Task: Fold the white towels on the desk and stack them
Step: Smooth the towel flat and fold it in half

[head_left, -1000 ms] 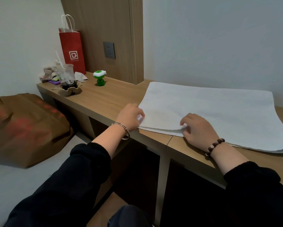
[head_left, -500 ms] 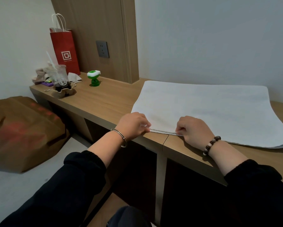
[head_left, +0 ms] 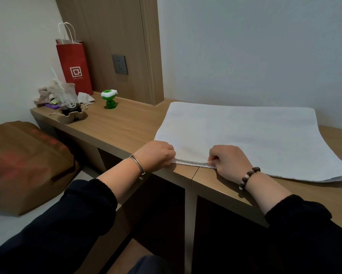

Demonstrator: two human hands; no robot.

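At the near edge of the table, both of your hands are on the white towel. Your left hand, with a metal bangle at the wrist, has its fingers curled round the towel's near left corner. Your right hand, with a bead bracelet at the wrist, pinches the same near hem just to the right, its knuckles bent. The two hands sit close together with a short run of hem between them. Beyond them the towel lies spread flat across the right part of the table, reaching back to the wall, and along its near right edge a second layer shows underneath. Farther left on the table stands a small green toy. Past it is a clear plastic cup with a straw, and a red paper bag stands upright at the far left corner. To the left, off the table, lies a brown paper bag.
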